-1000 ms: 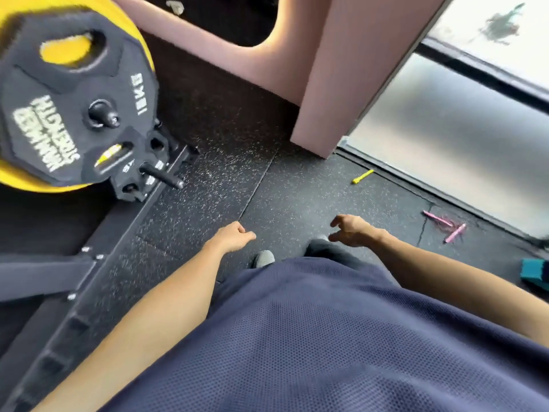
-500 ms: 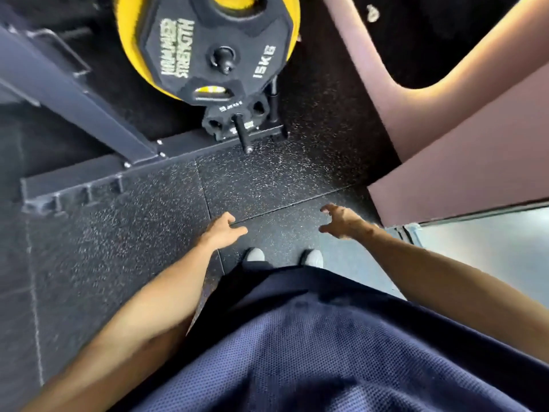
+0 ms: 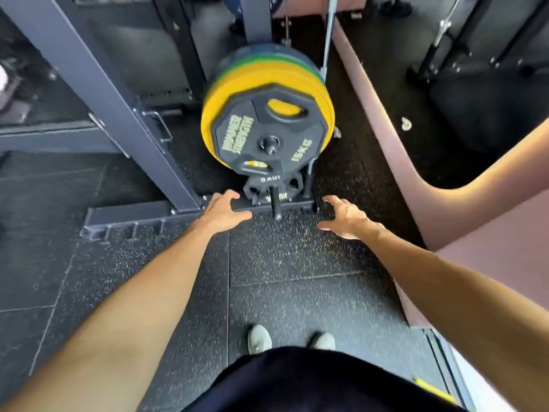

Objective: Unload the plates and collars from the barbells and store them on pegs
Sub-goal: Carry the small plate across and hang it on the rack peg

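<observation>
Standing over the speckled black rubber floor (image 3: 297, 263), the person has both arms stretched forward toward the storage rack. The left hand (image 3: 221, 211) is spread with relaxed fingers, hanging over the dark steel base rail (image 3: 142, 214) of the rack; can't tell if it's actually touching it. The right hand (image 3: 344, 217) is just as empty, fingers loosely fanned and a bit curved, hovering above the floor beside the rail's right end.

Between and just beyond the two hands is the stuff that matters: a black twelve-sided 15 kg plate with yellow lettering (image 3: 264, 135) sits on an upper peg (image 3: 269, 144), stacked in front of thicker round yellow bumper plates (image 3: 209, 114), with a green one (image 3: 255, 62) and a darker one behind those. Below it, a small black plate (image 3: 271, 185) hangs on a lower peg (image 3: 274, 203) that sticks out toward the person, right between the hands.

A grey steel upright (image 3: 98, 84) slants up from the rail on the left. A pink padded wall (image 3: 430, 203) runs down the right side. Grey shoes (image 3: 259, 339) show at the bottom, with dark shorts (image 3: 312, 382) below them.
</observation>
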